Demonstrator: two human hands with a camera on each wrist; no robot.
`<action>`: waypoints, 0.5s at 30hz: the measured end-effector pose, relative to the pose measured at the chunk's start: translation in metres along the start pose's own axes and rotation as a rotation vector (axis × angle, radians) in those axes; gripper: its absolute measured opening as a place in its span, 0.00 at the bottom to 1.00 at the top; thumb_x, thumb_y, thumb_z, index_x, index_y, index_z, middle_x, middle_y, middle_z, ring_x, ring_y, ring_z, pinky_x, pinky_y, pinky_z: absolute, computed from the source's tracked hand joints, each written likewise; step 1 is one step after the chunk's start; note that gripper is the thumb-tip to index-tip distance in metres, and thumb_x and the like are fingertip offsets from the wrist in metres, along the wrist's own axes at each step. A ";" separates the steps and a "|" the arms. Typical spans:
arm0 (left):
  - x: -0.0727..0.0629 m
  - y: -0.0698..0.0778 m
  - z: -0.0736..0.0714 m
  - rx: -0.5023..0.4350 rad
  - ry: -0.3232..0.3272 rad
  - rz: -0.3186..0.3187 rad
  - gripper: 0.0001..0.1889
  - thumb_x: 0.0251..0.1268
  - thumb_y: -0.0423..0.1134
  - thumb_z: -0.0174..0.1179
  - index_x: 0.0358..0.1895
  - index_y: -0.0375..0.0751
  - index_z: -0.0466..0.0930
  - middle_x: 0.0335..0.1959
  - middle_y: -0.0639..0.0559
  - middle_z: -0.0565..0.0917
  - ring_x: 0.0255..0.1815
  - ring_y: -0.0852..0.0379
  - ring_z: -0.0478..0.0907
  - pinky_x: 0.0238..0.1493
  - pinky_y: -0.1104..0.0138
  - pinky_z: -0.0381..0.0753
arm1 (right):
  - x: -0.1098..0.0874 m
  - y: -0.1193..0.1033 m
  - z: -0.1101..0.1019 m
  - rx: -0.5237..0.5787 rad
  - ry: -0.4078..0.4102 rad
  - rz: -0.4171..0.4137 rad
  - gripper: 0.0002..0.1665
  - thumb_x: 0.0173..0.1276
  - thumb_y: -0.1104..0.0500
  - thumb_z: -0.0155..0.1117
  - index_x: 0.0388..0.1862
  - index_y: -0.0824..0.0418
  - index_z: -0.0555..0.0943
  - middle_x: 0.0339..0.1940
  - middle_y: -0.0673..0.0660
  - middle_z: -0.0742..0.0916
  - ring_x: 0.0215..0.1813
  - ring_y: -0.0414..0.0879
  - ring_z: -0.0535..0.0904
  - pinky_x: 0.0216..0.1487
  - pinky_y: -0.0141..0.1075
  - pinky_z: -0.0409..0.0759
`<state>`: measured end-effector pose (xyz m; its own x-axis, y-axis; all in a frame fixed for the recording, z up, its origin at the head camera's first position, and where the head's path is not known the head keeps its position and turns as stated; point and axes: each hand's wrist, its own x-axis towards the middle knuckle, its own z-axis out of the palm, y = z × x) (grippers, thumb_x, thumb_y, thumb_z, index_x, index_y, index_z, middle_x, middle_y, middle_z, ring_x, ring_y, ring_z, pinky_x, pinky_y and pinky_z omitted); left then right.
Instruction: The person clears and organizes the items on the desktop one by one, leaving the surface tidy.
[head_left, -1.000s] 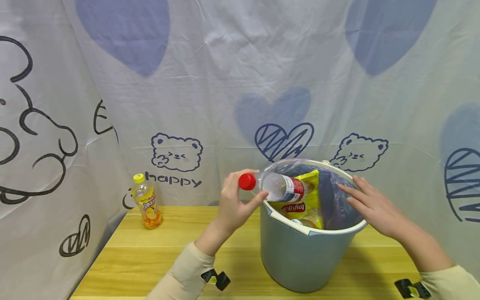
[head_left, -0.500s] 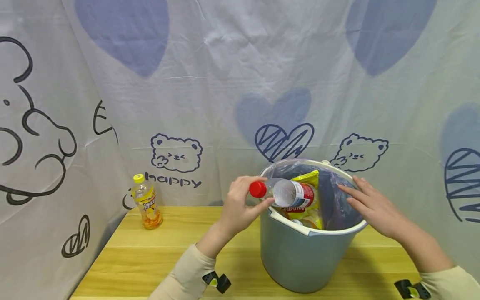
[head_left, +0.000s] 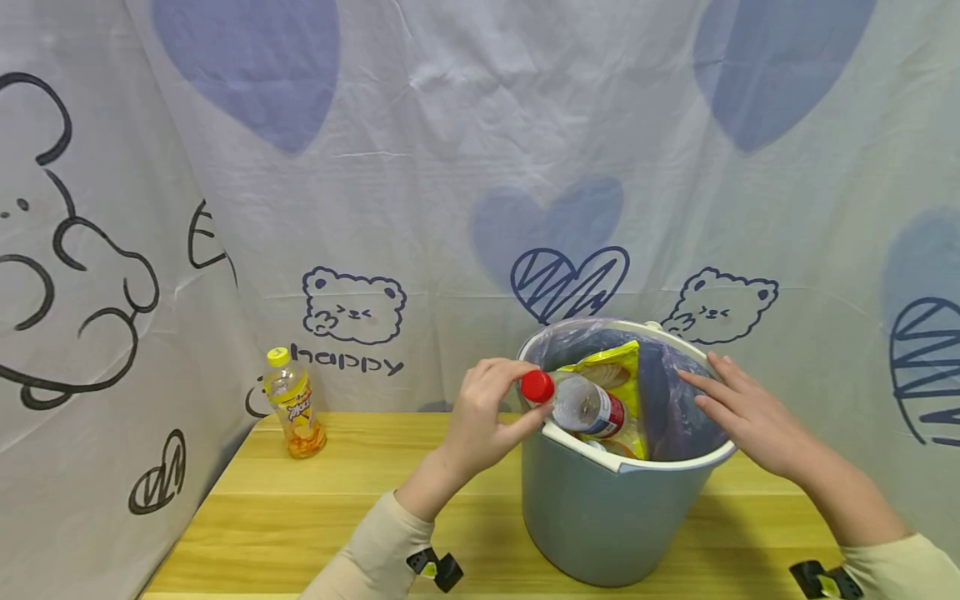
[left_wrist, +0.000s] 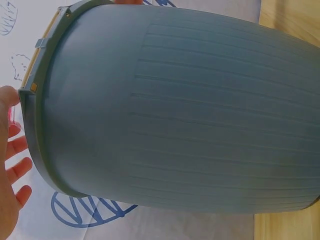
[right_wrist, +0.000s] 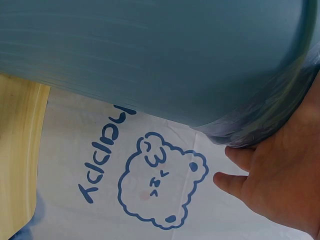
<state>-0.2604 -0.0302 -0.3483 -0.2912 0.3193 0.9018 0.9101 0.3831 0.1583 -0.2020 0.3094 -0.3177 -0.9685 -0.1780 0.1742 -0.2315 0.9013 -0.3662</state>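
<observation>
My left hand pinches a clear plastic bottle by its neck, just behind the red cap. The bottle slants bottom-down into the grey trash bin, over a yellow chip bag inside. My right hand rests on the bin's right rim with straight fingers over the purplish liner. In the left wrist view, the left hand is beside the rim, and most of the bottle is hidden. The right wrist view shows the right hand against the lined rim.
A yellow-capped bottle with orange contents stands at the back left of the wooden table. Behind the table hangs a white curtain printed with hearts and bears. Other items in the bin are partly hidden.
My left hand has moved right and slightly down, lowering the red-capped bottle deeper into the bin and tilting its bottom further down. The right hand has stayed on the rim.
</observation>
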 end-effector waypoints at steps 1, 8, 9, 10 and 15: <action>0.000 0.000 0.000 0.002 -0.003 0.000 0.20 0.54 0.43 0.71 0.49 0.43 0.80 0.44 0.53 0.86 0.47 0.54 0.77 0.49 0.60 0.75 | 0.000 0.000 0.000 0.000 0.000 0.001 0.32 0.78 0.44 0.40 0.74 0.57 0.64 0.79 0.71 0.51 0.78 0.72 0.40 0.67 0.74 0.44; -0.006 -0.005 0.000 -0.016 0.025 0.026 0.20 0.56 0.46 0.70 0.50 0.41 0.81 0.46 0.51 0.86 0.49 0.53 0.77 0.49 0.60 0.75 | 0.000 -0.001 0.000 0.001 0.000 -0.003 0.32 0.78 0.44 0.40 0.74 0.58 0.64 0.79 0.71 0.51 0.78 0.72 0.40 0.66 0.74 0.44; -0.007 -0.005 0.000 -0.024 0.034 0.031 0.20 0.57 0.46 0.69 0.50 0.41 0.81 0.46 0.51 0.86 0.49 0.53 0.77 0.49 0.60 0.75 | 0.000 -0.001 0.000 0.002 0.000 -0.004 0.32 0.78 0.44 0.40 0.74 0.58 0.64 0.79 0.71 0.51 0.78 0.72 0.40 0.66 0.74 0.44; -0.008 -0.006 -0.001 -0.031 0.043 0.035 0.20 0.58 0.46 0.68 0.50 0.40 0.81 0.46 0.50 0.86 0.49 0.53 0.78 0.49 0.59 0.75 | 0.000 -0.001 0.000 0.004 0.001 -0.005 0.32 0.78 0.44 0.40 0.74 0.58 0.64 0.79 0.71 0.51 0.78 0.72 0.40 0.66 0.74 0.44; -0.011 -0.010 -0.006 -0.050 0.065 0.035 0.18 0.61 0.45 0.65 0.49 0.38 0.81 0.46 0.49 0.86 0.50 0.52 0.78 0.51 0.58 0.75 | -0.001 -0.001 0.000 0.011 0.005 -0.004 0.32 0.78 0.45 0.40 0.74 0.59 0.64 0.79 0.72 0.51 0.78 0.72 0.39 0.66 0.74 0.44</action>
<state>-0.2647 -0.0424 -0.3575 -0.2411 0.2738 0.9311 0.9333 0.3285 0.1451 -0.2012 0.3083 -0.3175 -0.9672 -0.1792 0.1802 -0.2360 0.8964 -0.3752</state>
